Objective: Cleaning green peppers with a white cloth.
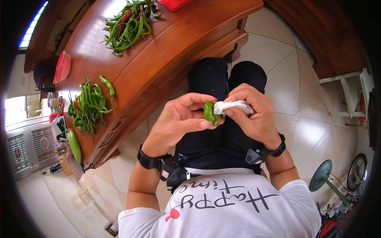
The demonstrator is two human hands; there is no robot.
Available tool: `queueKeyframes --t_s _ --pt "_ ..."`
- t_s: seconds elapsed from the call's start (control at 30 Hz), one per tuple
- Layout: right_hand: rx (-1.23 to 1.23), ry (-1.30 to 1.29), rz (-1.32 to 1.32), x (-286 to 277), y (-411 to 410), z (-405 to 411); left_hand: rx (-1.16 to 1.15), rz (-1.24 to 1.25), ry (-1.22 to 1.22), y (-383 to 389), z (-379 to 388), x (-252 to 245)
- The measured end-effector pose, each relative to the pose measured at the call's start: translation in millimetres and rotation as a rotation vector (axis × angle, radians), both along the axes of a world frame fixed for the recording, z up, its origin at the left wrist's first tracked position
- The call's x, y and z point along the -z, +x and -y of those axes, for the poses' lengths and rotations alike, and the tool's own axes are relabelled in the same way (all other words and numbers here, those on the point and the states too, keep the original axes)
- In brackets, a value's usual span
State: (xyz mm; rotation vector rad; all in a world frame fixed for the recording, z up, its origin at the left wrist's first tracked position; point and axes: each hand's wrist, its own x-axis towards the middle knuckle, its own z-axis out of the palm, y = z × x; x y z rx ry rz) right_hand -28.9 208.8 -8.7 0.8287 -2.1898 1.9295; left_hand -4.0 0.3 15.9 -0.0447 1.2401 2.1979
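Above my lap, my left hand (186, 116) grips a curled green chili pepper (209, 112) between thumb and fingers. My right hand (251, 110) pinches a wad of white tissue or cloth (230, 107), whose tip touches the pepper's right side. A large pile of long green peppers (131, 28), with a few red ones among them, lies on the wooden table (125, 64). Closer to the table's left end rests a second pile of green peppers (89, 104), with a little red showing. One pepper (107, 86) lies at that pile's right edge.
A pink plastic basket (62, 67) stands at the table's far left edge, and part of a red basket (175, 4) shows at the top. A long green gourd-like vegetable (74, 145) lies by the table's near corner. To the right are a white rack (346, 92) and a green round-based stand (321, 175).
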Motion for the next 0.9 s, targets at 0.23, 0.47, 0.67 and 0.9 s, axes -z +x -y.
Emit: queueKeyframes --t_s 0.23,0.47,0.67,0.9 --pt "-0.144 0.035 0.044 -4 1 -3 -0.076 -0.062 -0.050 -1 2 8" --pt "0.048 -0.014 0.054 2 0 -3 -0.034 0.028 -0.214 -2 0 -2" --pt "0.033 -0.030 0.061 -2 0 1 -0.001 -0.027 -0.500 -1 -12 2" --pt "0.055 0.075 0.004 3 -2 4 0.006 -0.075 -0.461 0 -14 9"
